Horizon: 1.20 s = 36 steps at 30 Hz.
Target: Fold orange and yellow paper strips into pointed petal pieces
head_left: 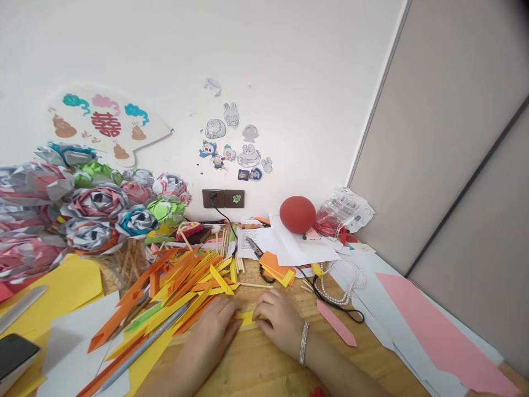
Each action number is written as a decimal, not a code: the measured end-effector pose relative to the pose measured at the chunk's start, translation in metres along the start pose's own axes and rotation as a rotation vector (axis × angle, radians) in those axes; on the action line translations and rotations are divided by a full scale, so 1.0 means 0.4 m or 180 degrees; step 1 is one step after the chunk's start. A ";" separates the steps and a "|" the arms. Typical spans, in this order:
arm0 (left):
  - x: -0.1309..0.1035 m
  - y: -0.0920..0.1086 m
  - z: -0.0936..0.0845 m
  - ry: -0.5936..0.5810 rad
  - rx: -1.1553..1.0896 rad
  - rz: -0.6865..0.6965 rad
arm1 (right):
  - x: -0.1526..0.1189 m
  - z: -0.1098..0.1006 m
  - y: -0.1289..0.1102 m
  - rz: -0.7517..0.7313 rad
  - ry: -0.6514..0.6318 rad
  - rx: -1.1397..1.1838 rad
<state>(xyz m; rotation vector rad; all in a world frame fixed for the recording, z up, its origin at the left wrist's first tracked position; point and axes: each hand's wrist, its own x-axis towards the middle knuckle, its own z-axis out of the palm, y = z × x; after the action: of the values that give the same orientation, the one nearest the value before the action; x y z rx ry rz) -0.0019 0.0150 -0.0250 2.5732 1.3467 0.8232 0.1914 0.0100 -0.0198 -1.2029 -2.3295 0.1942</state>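
Note:
Between my two hands a yellow paper strip (247, 318) lies on the wooden table. My left hand (218, 325) has its fingers bent down on the strip's left end. At the other end, the fingers and thumb of my right hand (279, 317) close on the paper; a silvery bracelet (304, 343) circles that wrist. Just left of my left hand is a heap of folded orange and yellow paper strips (185, 278). Orange and yellow paper pieces (276, 268) lie beyond my right hand, over the black handle of a pair of scissors (266, 273).
Folded paper flowers (97, 204) crowd the back left. A red balloon (297, 214) rests by the wall on white sheets. To the right are a pearl string (347, 286), a black cord (355, 315) and large pink paper (438, 331). A phone (16, 353) lies at the left edge.

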 end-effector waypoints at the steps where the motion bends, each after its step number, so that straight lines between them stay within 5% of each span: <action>1: 0.001 -0.002 0.003 0.0034 -0.0062 -0.0078 | -0.001 0.000 -0.003 0.0015 -0.0005 0.0097; 18: 0.002 0.030 -0.012 -0.0379 -0.0427 -0.0112 | 0.001 0.003 -0.002 0.0481 0.0004 0.0630; 36: -0.002 0.038 -0.012 -0.0376 -0.0498 -0.0340 | 0.001 -0.001 0.000 0.0646 -0.0120 0.1376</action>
<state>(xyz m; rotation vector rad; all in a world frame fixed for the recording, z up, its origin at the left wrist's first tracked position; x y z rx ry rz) 0.0063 0.0048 -0.0162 2.3694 1.3169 0.7161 0.1912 0.0104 -0.0194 -1.2115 -2.0460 0.7542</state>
